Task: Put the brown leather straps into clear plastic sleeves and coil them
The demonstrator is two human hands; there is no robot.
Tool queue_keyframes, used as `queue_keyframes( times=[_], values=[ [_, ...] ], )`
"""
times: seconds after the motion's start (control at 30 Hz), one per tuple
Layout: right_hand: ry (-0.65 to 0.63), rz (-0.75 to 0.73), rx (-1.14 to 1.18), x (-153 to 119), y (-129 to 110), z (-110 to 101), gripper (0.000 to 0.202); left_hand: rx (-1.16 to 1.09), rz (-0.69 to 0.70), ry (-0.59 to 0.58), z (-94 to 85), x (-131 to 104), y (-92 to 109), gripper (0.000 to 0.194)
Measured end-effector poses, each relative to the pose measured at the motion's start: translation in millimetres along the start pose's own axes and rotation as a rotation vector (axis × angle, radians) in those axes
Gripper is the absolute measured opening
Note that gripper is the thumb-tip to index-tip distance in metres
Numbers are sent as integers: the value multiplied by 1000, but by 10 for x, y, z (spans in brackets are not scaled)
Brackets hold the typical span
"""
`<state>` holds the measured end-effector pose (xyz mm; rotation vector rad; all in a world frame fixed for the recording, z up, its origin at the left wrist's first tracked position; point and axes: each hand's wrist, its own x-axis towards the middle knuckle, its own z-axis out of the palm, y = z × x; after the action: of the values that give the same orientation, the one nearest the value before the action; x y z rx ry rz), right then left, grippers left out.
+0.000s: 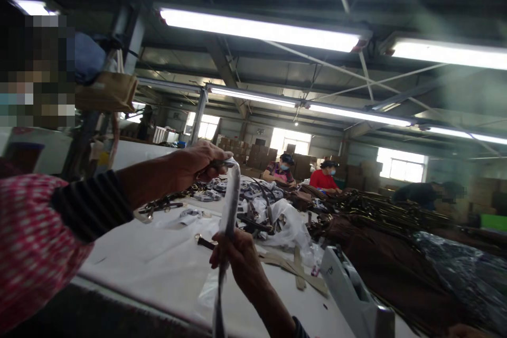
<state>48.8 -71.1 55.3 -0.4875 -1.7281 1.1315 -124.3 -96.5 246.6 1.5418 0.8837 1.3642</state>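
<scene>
Head view: a left hand (pixel 209 161), coming out of a pink-and-white checked sleeve (pixel 35 243) with a black striped cuff (pixel 93 206), pinches the top of a long flat grey-white strip (pixel 231 198) between thumb and fingers. Lower down, the right hand (pixel 240 256) has its fingers curled in and pressed on the same strip, which hangs up and down between the two hands, in front of the table. The strip looks thin, smooth and shiny on top, and darker below the right hand, where the bottom edge cuts it off. A short dark strap with a round metal ring (pixel 198 239) pokes out beside the right fingers; I cannot tell if they touch it. Under it all is a flat white table (pixel 146 253). On it sit a crinkly clear plastic bag (pixel 291 224), crossed flat beige straps (pixel 300 272) and a chunky white plastic machine (pixel 348 285), partly cut off. Soft dark brown cloth (pixel 396 259) is heaped at the right, with shiny wrinkled plastic film (pixel 467 269) over some of it. The messy heap of straps (pixel 249 193) behind the hands is blurry, and its pieces are hard to tell apart.
</scene>
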Motion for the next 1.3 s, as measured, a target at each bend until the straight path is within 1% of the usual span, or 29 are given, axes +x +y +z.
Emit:
queue_keyframes(
  times=[0.07, 0.1, 0.17, 0.23, 0.3, 0.37, 0.43, 0.53, 0.6, 0.63, 0.7, 0.8, 0.87, 0.93, 1.0, 1.07, 1.13, 1.23, 1.3],
  values=[
    [2, 1, 80, 3, -57, -45, 39, -41, -51, 44, 59, -69, -60, 26],
    [23, -21, 82, 26, -97, -86, 38, -59, -62, 43, 88, -106, -80, 25],
    [96, -70, 41, 110, -165, -192, 37, -74, -45, 1, 131, -177, -106, 23],
    [198, -105, -11, 221, -195, -314, 41, -58, -25, -49, 151, -251, -135, 24],
    [309, -148, -58, 337, -192, -436, 41, -28, -34, -120, 155, -335, -197, 27],
    [405, -198, -86, 445, -184, -548, 40, -8, -82, -185, 154, -430, -303, 29],
    [472, -251, -98, 538, -192, -638, 39, 3, -160, -233, 158, -525, -431, 31],
    [501, -292, -78, 630, -227, -694, 36, 0, -269, -285, 184, -635, -557, 38],
    [472, -258, -28, 645, -237, -645, 35, -45, -254, -283, 216, -661, -543, 39],
    [445, -230, 4, 636, -229, -584, 34, -75, -213, -265, 236, -654, -509, 37],
    [377, -182, 67, 582, -191, -390, 35, -130, -99, -194, 281, -597, -421, 29],
    [263, -121, 148, 439, -120, 14, 36, -167, 66, 6, 342, -431, -367, 20],
    [228, -75, 198, 331, -103, 251, 34, -132, 180, 145, 358, -316, -428, 20],
    [222, -39, 247, 240, -119, 382, 32, 2, 272, 224, 345, -237, -538, 22],
    [222, -15, 291, 178, -147, 400, 31, 192, 343, 245, 312, -205, -645, 26],
    [205, 11, 323, 137, -165, 351, 29, 316, 386, 237, 281, -205, -716, 27],
    [180, 40, 341, 106, -163, 299, 28, 295, 389, 239, 271, -205, -752, 26],
    [160, 64, 353, 70, -139, 294, 29, 163, 337, 272, 295, -180, -805, 26],
    [169, 68, 384, 53, -130, 325, 29, 208, 373, 289, 313, -160, -872, 23]
  ],
)
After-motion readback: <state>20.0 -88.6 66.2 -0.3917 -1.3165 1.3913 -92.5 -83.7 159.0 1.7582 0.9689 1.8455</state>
